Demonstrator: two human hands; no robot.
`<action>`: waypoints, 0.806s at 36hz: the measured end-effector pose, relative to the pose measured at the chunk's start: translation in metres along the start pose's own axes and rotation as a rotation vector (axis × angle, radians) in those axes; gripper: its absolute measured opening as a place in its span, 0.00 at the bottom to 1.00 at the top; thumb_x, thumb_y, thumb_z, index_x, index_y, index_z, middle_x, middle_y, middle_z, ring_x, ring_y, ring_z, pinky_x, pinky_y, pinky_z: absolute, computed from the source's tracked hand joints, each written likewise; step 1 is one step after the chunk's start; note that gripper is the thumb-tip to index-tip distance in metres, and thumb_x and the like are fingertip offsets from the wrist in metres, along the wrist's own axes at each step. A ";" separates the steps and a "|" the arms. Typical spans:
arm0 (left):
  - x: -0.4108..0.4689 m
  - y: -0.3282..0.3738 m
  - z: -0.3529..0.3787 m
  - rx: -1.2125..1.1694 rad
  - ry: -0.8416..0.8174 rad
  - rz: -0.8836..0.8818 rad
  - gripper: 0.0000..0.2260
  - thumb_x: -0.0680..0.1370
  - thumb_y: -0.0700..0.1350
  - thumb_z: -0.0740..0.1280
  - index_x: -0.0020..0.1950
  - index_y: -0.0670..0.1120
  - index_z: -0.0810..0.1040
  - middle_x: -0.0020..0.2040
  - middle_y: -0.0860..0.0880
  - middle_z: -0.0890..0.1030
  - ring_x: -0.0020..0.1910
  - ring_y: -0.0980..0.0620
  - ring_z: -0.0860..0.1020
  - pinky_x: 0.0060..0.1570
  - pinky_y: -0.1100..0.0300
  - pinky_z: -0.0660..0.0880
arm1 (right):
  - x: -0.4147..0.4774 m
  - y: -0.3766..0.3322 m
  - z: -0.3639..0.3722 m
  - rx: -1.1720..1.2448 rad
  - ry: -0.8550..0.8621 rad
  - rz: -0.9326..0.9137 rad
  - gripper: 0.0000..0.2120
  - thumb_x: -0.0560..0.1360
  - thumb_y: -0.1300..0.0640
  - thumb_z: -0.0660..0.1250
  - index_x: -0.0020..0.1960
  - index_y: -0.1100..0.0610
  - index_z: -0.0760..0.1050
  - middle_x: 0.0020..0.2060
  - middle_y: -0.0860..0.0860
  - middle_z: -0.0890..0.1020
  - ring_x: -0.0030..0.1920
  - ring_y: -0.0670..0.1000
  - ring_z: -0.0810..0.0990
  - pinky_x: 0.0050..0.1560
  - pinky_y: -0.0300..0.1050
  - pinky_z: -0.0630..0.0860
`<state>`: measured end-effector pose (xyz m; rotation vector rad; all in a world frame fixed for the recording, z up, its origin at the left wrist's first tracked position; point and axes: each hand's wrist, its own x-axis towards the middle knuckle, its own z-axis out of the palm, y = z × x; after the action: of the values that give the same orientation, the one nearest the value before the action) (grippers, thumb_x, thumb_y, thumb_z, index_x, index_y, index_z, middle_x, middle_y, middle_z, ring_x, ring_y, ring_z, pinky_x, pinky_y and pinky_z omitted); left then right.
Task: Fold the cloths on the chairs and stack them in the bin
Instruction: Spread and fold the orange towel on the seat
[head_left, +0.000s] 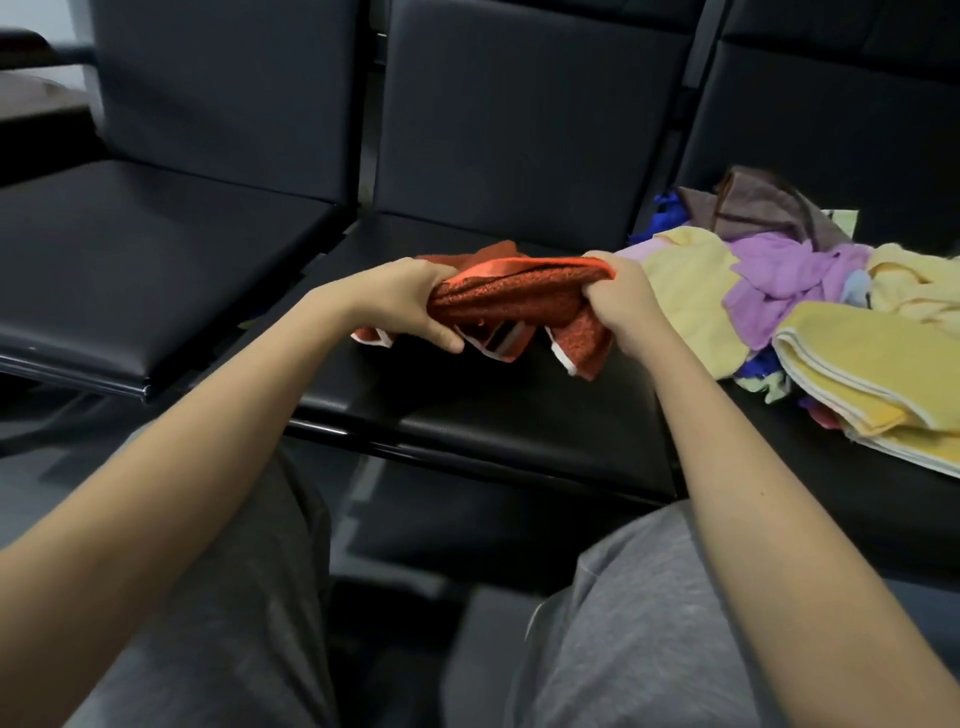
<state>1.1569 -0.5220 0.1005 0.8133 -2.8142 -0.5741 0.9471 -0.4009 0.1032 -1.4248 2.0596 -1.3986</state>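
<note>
1. Both grips are closed on one cloth: the left grip (415, 304) is curled round the left end of the orange cloth (511, 301), with the thumb tucked underneath, and the right grip (621, 306) is clenched on its right end.
2. The orange cloth is held bunched and stretched between the two grips, over the seat of the middle chair (467, 410); white-edged corners are seen hanging below it.
3. A loose pile of cloths (779, 291) is spread over the right chair (831, 130), just beside the right grip.
4. Within the pile, a purple cloth (795, 275) is laid across pale yellow ones, a brown cloth (763, 208) is crumpled at the back, and bits of blue cloth (662, 215) are seen at the edges.
5. A folded yellow towel (857, 374) is set at the front of the pile, near the seat's edge.
6. The left chair (156, 249) is seen well apart from the cloths.
7. Grey trousers (623, 623) are visible below both forearms.
</note>
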 end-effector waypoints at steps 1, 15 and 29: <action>0.001 0.002 -0.001 0.074 -0.007 -0.006 0.13 0.68 0.48 0.76 0.46 0.51 0.74 0.38 0.57 0.75 0.36 0.59 0.74 0.35 0.63 0.70 | -0.002 -0.004 -0.001 0.045 -0.019 0.009 0.09 0.62 0.65 0.57 0.37 0.61 0.75 0.31 0.50 0.74 0.36 0.46 0.71 0.36 0.41 0.67; 0.018 0.024 -0.051 -0.151 -0.002 0.004 0.08 0.74 0.47 0.72 0.49 0.46 0.78 0.41 0.54 0.81 0.41 0.55 0.80 0.39 0.64 0.73 | 0.031 -0.039 -0.030 -1.002 -0.254 -0.031 0.04 0.72 0.61 0.60 0.39 0.57 0.72 0.42 0.56 0.78 0.44 0.58 0.77 0.40 0.45 0.68; 0.025 0.044 -0.089 -0.140 -0.175 -0.020 0.02 0.76 0.48 0.70 0.45 0.54 0.78 0.42 0.57 0.83 0.43 0.57 0.82 0.40 0.67 0.79 | 0.036 -0.064 -0.075 -0.150 -0.628 0.171 0.09 0.73 0.53 0.70 0.51 0.54 0.78 0.43 0.50 0.84 0.42 0.49 0.84 0.45 0.42 0.80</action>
<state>1.1369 -0.5293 0.2007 0.8005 -2.8822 -0.8741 0.9165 -0.3926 0.2031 -1.4599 1.8291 -0.6240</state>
